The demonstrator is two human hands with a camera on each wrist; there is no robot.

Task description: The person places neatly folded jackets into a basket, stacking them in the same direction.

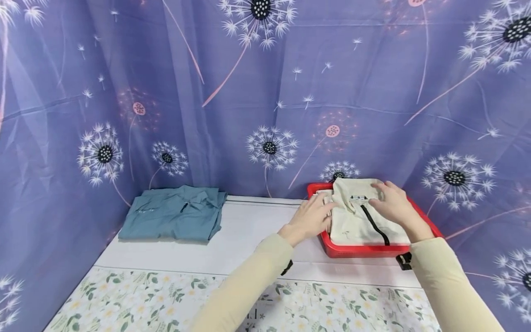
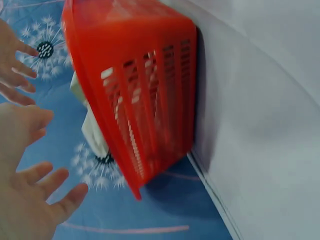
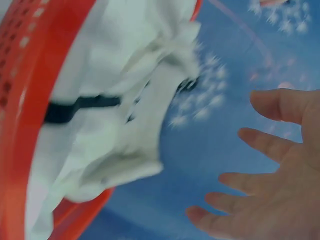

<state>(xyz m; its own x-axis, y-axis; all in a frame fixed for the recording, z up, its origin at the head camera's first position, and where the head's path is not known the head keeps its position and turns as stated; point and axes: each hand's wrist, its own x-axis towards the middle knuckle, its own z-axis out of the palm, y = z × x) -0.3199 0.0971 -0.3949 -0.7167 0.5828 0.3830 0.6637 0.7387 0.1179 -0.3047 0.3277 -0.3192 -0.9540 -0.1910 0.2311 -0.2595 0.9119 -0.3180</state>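
Clearly, one label point(image 1: 358, 198) is showing inside the cream shirt's point(image 1: 348, 226) collar, its lettering too small to read; pale marks on the blue shirt point(image 1: 166, 219) are proving illegible too. That one cream shirt is lying uppermost in the one red basket point(image 1: 361, 251), a black strip running down its front. One blue shirt is lying folded on the table point(image 1: 257, 230), well apart. Two hands, left hand point(image 1: 308, 217) and right hand point(image 1: 396, 206), are hovering by the cream shirt, both released, fingers spread, grasping nothing.
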